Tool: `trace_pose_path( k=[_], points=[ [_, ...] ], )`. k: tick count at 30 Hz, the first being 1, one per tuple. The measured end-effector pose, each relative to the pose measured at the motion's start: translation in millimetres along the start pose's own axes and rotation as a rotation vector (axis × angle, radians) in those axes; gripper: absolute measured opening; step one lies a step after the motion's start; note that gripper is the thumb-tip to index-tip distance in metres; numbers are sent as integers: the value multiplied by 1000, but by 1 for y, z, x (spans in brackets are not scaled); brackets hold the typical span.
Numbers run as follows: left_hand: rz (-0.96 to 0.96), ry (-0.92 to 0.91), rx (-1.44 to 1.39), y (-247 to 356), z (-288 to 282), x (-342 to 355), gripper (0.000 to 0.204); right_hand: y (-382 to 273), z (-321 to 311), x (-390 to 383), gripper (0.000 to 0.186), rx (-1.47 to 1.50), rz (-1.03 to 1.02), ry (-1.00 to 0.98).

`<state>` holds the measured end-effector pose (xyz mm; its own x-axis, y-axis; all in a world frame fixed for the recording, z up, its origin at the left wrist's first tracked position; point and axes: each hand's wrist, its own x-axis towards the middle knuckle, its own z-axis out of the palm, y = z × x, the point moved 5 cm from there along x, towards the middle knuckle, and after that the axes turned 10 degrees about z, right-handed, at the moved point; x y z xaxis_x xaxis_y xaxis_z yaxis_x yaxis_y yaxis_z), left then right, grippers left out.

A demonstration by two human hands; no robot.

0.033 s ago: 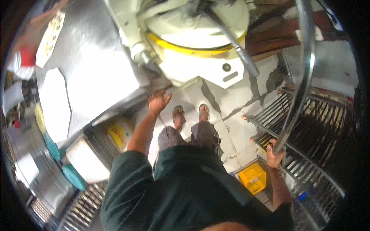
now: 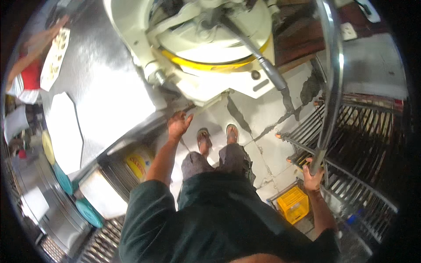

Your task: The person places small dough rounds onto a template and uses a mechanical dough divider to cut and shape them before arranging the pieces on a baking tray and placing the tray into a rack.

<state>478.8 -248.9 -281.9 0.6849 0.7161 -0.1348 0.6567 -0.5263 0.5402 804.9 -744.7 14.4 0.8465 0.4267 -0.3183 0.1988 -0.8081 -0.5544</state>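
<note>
My right hand [image 2: 312,176] is wrapped round the lower end of a long metal lever [image 2: 335,83], which runs up past the right side of the machine and out of the picture. My left hand [image 2: 178,126] hangs beside the steel table's edge, fingers apart, holding nothing. In front of me stands a cream-coloured machine [image 2: 237,81] with a round head, a yellow ring [image 2: 210,66] and a shorter bar with a grey grip [image 2: 275,76]. Its lower plate has a dark round knob [image 2: 255,75] and a slot.
The steel table [image 2: 94,48] at left bears a white board [image 2: 66,131] and a tray of small pieces [image 2: 55,61]; another person's arm [image 2: 30,61] reaches by it. At right stands a metal rack [image 2: 364,140]. A yellow crate [image 2: 293,204] sits on the tiled floor [image 2: 258,168].
The whole view has shifted slightly, the machine now lying a little further left and up. The other person's arm shows more over the tray. My right hand keeps its hold on the lever.
</note>
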Motion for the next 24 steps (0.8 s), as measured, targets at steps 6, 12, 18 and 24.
trace_pose_path(
  k=[6,12,18,24],
  points=[
    [-122,158,-111,-2,-6,-9,49,-21,3,-1,32,97,61,-45],
    [-142,240,-404,80,-37,17,45,-7,8,-5,29,169,34,8],
    [48,83,-264,206,-59,67,49,-34,-4,-7,38,11,-97,109],
    [296,271,-303,155,-86,54,30,-30,-23,-51,37,296,448,-69]
  ],
)
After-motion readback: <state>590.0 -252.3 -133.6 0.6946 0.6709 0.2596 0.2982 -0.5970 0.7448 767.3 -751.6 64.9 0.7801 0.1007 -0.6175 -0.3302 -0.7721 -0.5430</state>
